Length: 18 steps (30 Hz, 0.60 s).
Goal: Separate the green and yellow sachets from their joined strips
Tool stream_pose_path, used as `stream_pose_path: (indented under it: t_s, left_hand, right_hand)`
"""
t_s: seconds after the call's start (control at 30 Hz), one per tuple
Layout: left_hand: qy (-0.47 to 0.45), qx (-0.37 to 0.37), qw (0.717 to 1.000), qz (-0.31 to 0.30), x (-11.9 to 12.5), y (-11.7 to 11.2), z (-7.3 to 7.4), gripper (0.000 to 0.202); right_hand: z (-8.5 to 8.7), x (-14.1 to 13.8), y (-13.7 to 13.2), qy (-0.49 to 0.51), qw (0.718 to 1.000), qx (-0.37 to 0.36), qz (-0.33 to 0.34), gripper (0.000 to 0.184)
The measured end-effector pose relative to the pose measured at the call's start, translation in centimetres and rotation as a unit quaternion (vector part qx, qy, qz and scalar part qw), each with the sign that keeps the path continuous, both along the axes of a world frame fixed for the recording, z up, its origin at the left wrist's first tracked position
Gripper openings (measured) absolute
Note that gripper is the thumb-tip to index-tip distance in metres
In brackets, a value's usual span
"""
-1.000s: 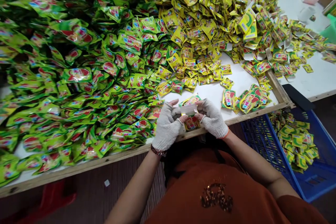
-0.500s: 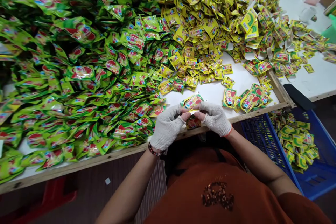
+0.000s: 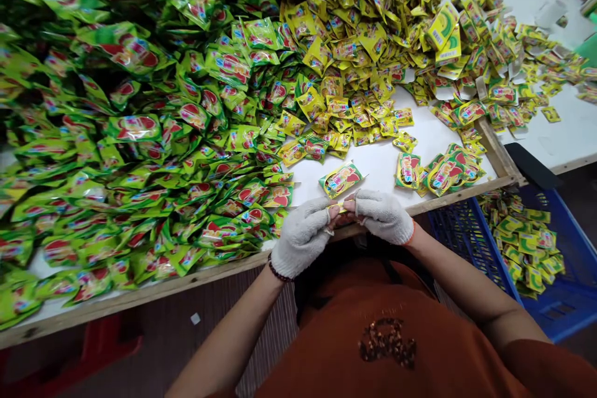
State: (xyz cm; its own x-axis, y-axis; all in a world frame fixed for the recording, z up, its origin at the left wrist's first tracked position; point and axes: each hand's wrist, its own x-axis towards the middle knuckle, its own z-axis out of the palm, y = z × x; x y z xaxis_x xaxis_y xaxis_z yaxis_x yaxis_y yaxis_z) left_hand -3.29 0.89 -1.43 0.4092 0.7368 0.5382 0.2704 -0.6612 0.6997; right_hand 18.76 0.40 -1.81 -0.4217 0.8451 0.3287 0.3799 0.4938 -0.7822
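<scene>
My left hand (image 3: pixel 305 233) and my right hand (image 3: pixel 380 214), in white knit gloves with bare fingertips, meet at the table's front edge. Between their fingertips they pinch a small yellow candy box (image 3: pixel 334 206), mostly covered by the fingers. Just beyond the hands, a flat green and yellow candy box (image 3: pixel 342 179) with a fruit print lies on the white tabletop (image 3: pixel 303 174). Another such box (image 3: pixel 408 171) lies to the right, beside a small heap of similar boxes (image 3: pixel 448 171).
Green candy sachets (image 3: pixel 140 130) are piled across the left, yellow sachets (image 3: pixel 349 50) at the back middle. Small boxes (image 3: pixel 504 93) spread to the right. A wooden rim (image 3: pixel 186 283) edges the table. A blue crate (image 3: pixel 555 311) holding yellow boxes stands below right.
The small box between my hands has been tilted and is now more covered by my fingers. Both hands have drawn slightly nearer my body, leaving the box beyond them in full view.
</scene>
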Motion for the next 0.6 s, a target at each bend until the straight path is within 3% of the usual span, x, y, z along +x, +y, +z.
stream_pose_path:
  t_s: [0.1,0.17,0.27,0.37,0.47,0.53,0.6]
  left_hand:
    - [0.038,-0.043,0.997,0.045,0.9,1.6,1.3,0.021]
    - [0.087,-0.064,0.990,0.093,1.9,3.1,1.8,0.025]
    - [0.231,-0.068,0.963,0.123,3.9,5.1,1.9,0.025]
    - [0.373,-0.075,0.917,0.122,5.6,6.3,1.7,0.029]
    - [0.373,-0.096,0.913,0.139,5.9,6.3,1.7,0.027]
    - [0.295,-0.126,0.935,0.149,5.4,5.7,1.5,0.025]
    - [0.202,-0.160,0.956,0.144,4.6,4.6,1.1,0.019]
  right_hand:
    - [0.2,0.0,0.3,0.012,0.999,0.031,-0.027,0.035]
    - [1.2,1.1,0.7,0.012,0.993,0.024,-0.118,0.028]
    - [3.6,4.1,1.1,-0.041,0.959,0.061,-0.272,0.018]
    - [5.7,6.5,0.9,-0.104,0.916,0.143,-0.359,0.016]
    - [5.9,6.3,0.1,-0.093,0.929,0.123,-0.337,0.017]
    - [4.7,4.7,-0.3,-0.046,0.955,0.036,-0.291,0.015]
    - [3.0,2.6,-0.2,0.048,0.963,-0.075,-0.256,0.016]
